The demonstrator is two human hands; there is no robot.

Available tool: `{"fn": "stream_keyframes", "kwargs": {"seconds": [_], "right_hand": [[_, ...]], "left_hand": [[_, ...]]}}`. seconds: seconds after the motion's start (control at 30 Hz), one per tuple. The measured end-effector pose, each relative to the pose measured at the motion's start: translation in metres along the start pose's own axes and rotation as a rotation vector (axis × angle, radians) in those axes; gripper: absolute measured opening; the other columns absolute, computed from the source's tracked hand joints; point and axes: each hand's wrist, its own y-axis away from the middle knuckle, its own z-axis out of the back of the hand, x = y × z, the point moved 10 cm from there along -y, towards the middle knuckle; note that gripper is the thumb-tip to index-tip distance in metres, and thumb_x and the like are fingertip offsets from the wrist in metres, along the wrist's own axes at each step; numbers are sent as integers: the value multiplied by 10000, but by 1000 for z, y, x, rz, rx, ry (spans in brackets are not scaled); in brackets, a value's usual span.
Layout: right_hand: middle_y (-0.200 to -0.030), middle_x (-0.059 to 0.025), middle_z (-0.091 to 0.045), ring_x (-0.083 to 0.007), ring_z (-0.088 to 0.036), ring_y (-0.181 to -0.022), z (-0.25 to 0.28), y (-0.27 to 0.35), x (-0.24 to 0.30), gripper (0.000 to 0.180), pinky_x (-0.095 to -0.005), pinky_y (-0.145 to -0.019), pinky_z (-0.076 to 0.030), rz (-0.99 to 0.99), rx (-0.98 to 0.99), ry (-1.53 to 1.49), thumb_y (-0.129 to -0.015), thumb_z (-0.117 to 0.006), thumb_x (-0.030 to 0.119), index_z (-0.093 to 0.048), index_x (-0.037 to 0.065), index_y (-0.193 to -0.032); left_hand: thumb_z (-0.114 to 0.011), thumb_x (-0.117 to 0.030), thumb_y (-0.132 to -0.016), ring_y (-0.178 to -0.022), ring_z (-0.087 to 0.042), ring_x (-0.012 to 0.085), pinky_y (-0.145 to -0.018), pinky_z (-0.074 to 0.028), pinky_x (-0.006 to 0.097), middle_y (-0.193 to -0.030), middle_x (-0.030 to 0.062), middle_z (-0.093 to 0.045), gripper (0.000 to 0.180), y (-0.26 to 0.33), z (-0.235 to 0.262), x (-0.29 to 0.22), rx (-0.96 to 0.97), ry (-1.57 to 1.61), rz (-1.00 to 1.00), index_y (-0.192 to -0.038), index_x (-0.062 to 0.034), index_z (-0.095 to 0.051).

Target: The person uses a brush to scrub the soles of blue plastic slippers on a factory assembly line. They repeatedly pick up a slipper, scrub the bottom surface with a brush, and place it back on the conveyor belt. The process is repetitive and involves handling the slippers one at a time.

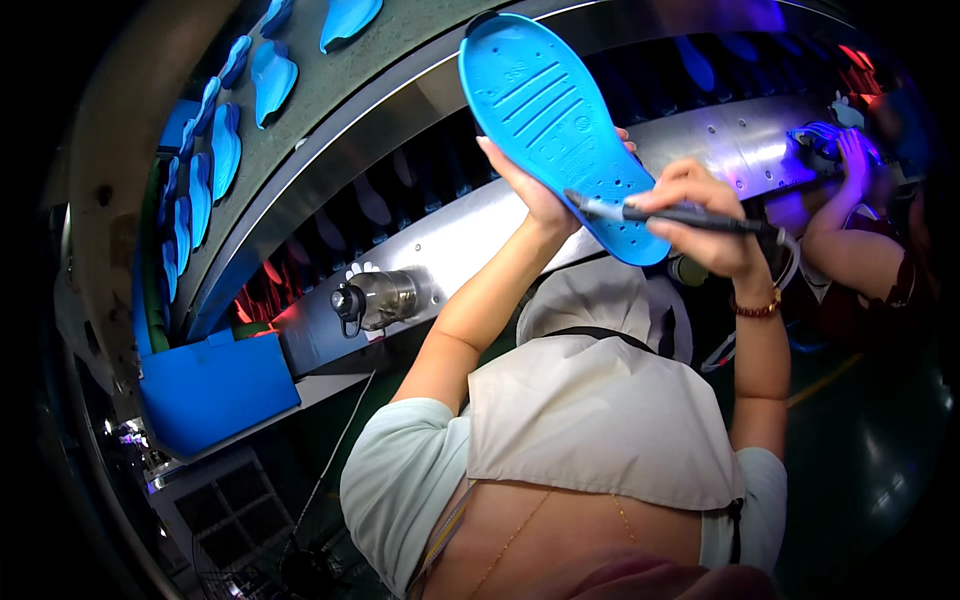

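Observation:
My left hand [540, 198] is closed round the edge of a bright blue shoe sole [550, 105], holding it up and tilted above the metal ledge. The sole's broad face shows grooves and small holes. In my right hand [705, 205] is a slim brush [690, 217] with a black handle, gripped between thumb and fingers. The pale, dark-ended tip of the brush lies over the narrower end of the sole; whether it touches the surface I cannot tell. A pale tube [790, 262] hangs near the handle's back end.
Several blue soles [226, 150] lie on a dark conveyor belt [330, 75] at the upper left. A clear bottle [390, 298] with a black lid stands on the metal ledge [455, 258]. A blue bin [215, 390] sits at lower left. Another person's hand [857, 160] works at far right.

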Motion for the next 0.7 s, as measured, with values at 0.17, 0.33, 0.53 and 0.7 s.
{"fn": "stream_keyframes", "kwargs": {"seconds": [0.17, 0.33, 0.53, 0.7], "right_hand": [[-857, -88, -616, -175, -536, -810, -2, 7, 9, 232, -263, -724, -429, -30, 67, -194, -655, -634, -16, -637, 29, -882], [-938, -111, -605, -177, -564, -841, -9, 12, 9, 219, -272, -764, -437, 47, 112, -132, -667, -623, -41, -625, 14, -879], [-958, -130, -590, -190, -553, -930, 12, 20, -31, 232, -273, -819, -427, -171, -118, -281, -679, -613, -62, -609, -9, -905], [-926, -129, -604, -188, -553, -923, -3, 25, -24, 222, -273, -831, -418, -114, 50, -546, -669, -628, -46, -622, -17, -889]], "left_hand": [[-27, -837, -601, -792, -556, 337, -711, -462, 443, -920, 228, -549, 1061, -8, 7, -27, 32, 40, -144, -1125, -7, -430], [-39, -836, -605, -815, -533, 339, -725, -446, 444, -950, 233, -532, 1061, -11, -1, -39, 122, 39, -181, -1139, -4, -426], [-11, -833, -601, -846, -539, 346, -751, -447, 447, -993, 242, -520, 1061, -15, 11, -40, 41, -36, -171, -1213, -42, -365], [-7, -818, -621, -894, -532, 354, -778, -442, 455, -1040, 257, -499, 1050, -13, 4, -48, 137, -83, -173, -1223, -29, -350]]}}
